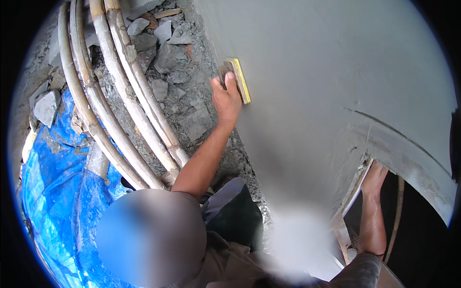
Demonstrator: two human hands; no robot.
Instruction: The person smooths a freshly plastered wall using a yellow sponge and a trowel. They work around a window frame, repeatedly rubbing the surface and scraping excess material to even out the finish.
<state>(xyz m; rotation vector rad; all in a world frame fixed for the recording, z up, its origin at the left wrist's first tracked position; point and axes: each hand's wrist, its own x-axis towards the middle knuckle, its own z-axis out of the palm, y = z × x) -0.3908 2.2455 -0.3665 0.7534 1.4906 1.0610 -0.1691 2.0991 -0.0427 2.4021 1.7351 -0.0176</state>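
Observation:
A hand float [244, 82] with a yellow edge and a brownish back rests against the smooth grey plastered wall [307, 72], near the wall's left border. My left hand [227, 98] is closed round the back of the float, with the arm stretched forward. On the right, my right hand [376, 175] is raised at the edge of an opening in the wall, touching or nearly touching the rim under the plastered band [408, 158]. Its fingers are hidden there, so I cannot tell what they grip.
Several bamboo poles [127, 91] run along the left, over broken rubble [168, 60]. A blue tarp [53, 173] lies at lower left. A thin pole [396, 216] stands in the dark opening beside my right forearm. Blurred patches hide parts of the lower view.

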